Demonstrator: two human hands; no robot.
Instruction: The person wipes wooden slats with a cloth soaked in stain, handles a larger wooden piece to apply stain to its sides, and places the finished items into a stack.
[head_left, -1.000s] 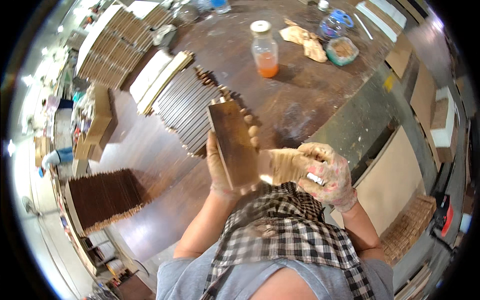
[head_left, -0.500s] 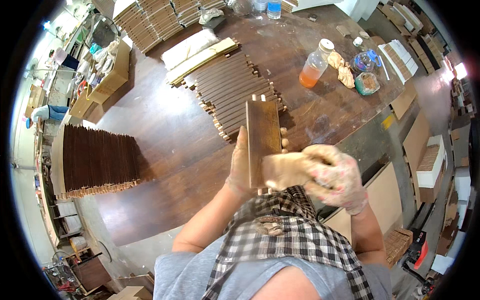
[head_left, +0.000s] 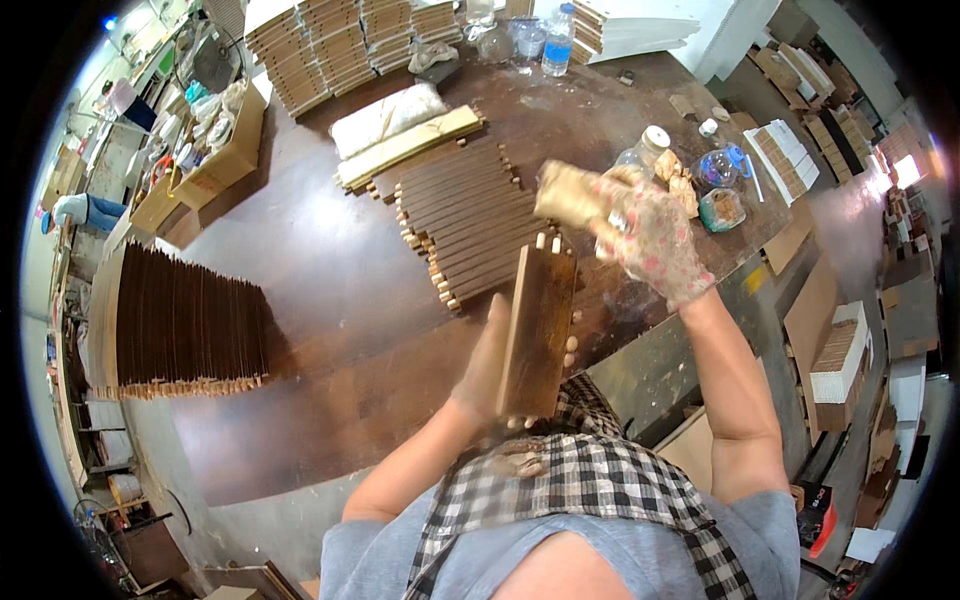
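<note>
My left hand (head_left: 487, 370) grips a dark stained wooden board (head_left: 538, 330) and holds it upright in front of my chest, its pegs pointing up. My right hand (head_left: 655, 240), in a flowered glove, is raised above the board's top and to the right, closed on a tan rag (head_left: 570, 193). Just beyond the board, a row of similar dark slats (head_left: 465, 215) lies flat on the brown worktable (head_left: 330, 290).
A rack of dark boards (head_left: 185, 320) stands on edge at the left. Light wooden strips (head_left: 405, 150) lie behind the slats. Plastic bottles (head_left: 645, 150), a small bowl (head_left: 722, 208) and stacked boards (head_left: 340, 40) sit along the far side. Boxes of wood crowd the right floor.
My right hand with the rag has lifted off the board's face and moved up and to the right. The left hand keeps holding the board, and my view has shifted over the table.
</note>
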